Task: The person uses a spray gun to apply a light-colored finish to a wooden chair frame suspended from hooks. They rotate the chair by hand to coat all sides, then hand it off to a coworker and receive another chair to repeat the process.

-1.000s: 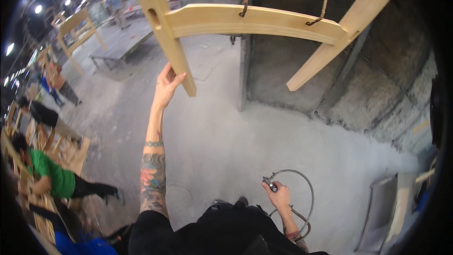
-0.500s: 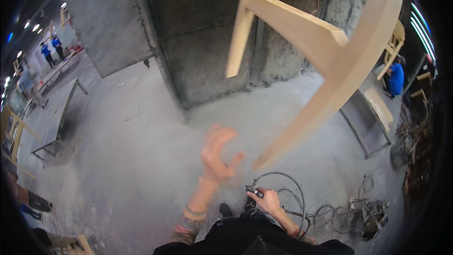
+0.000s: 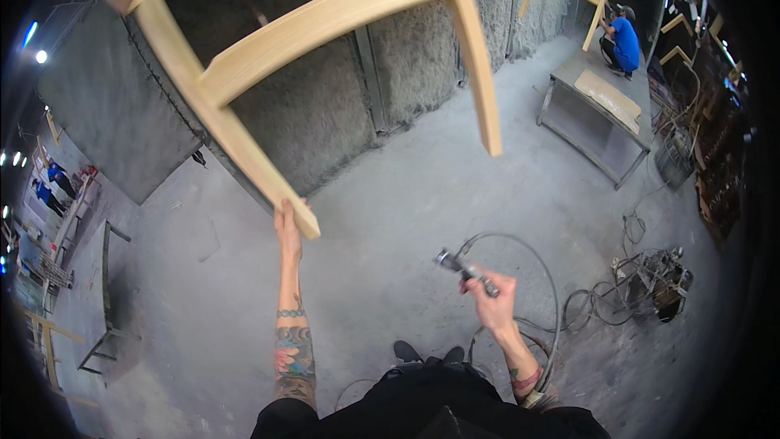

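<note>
A pale wooden chair frame (image 3: 329,18) fills the upper part of the view, held off the floor, its top cut off by the edge. My left hand (image 3: 288,232) is closed on the lower end of its near leg, fingers partly hidden behind the wood. In front of my body, away from the chair, my right hand (image 3: 497,299) grips a small dark spray gun (image 3: 449,261) with a metal head pointing up and left. A grey hose (image 3: 546,276) loops from the gun back to my right forearm.
Grey wall panels (image 3: 309,138) stand behind the chair. At right are a metal table (image 3: 561,97) with a board on it, a person in blue (image 3: 624,41) near another chair, and tangled hoses around a dirty machine (image 3: 662,280) on the floor. A long bench (image 3: 97,293) stands left.
My left hand has gone from empty and reaching to holding the chair leg. The chair has turned, and the view has shifted right. My right hand has raised the spray gun.
</note>
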Demonstrator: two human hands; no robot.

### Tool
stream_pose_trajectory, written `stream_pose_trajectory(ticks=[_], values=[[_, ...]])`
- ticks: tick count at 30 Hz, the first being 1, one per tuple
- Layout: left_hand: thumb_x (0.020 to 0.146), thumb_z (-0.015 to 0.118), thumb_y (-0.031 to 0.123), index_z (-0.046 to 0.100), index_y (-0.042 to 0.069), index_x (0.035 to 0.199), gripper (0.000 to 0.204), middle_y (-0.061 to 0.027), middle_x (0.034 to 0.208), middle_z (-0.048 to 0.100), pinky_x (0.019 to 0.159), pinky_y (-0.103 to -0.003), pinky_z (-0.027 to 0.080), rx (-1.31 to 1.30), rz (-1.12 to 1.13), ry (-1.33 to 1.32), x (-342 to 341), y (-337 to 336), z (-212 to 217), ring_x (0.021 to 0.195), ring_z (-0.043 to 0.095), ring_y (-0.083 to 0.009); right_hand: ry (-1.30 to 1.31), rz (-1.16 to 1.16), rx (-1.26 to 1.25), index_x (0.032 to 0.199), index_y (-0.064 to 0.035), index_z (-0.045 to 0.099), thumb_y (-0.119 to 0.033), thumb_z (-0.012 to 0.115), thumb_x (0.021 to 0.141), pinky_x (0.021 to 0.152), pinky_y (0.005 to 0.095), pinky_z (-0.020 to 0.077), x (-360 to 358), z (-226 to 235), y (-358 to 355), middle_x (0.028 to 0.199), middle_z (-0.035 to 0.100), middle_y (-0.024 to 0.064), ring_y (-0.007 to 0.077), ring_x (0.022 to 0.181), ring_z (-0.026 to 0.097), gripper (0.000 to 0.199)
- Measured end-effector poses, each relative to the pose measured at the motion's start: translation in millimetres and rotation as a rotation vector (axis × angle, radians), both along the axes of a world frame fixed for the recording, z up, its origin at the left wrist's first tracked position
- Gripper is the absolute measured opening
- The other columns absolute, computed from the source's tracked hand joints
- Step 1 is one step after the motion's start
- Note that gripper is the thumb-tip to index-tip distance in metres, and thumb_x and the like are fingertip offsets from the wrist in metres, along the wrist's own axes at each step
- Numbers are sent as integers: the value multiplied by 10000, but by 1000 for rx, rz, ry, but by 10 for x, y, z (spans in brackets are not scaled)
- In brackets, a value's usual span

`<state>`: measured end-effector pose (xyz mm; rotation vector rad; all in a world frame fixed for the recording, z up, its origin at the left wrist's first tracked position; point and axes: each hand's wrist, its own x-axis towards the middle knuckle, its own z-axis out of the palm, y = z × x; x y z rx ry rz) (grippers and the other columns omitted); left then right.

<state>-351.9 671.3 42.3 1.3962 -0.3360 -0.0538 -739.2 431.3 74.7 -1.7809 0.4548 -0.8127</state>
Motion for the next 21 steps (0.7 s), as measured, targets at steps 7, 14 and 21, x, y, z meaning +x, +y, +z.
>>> stream_pose_trajectory(ticks=[7,14,21], values=[[1063,583,425,493,-11,1263,488,-114,945,623,676,-337,565,-15,241,-153,-1098,289,196,768,649,-179,-219,-84,85,1048,56,758,-540,640,1004,512,254,415,11,260,-347,715,698,58,84,557,544,609],[1058,601,365,482,-5,1174,406,-109,892,595,648,-343,567,14,378,-136,-1908,54,611,708,627,-184,-477,311,284,1148,114,722,-577,644,974,634,312,556,8,539,29,755,711,115,179,684,700,717],[1053,567,404,424,-13,1187,461,-135,840,573,600,-363,569,114,413,-156,-2448,-263,795,652,644,-228,-658,472,529,1121,140,715,-657,631,938,581,326,563,-9,592,23,750,706,130,196,648,711,821]])
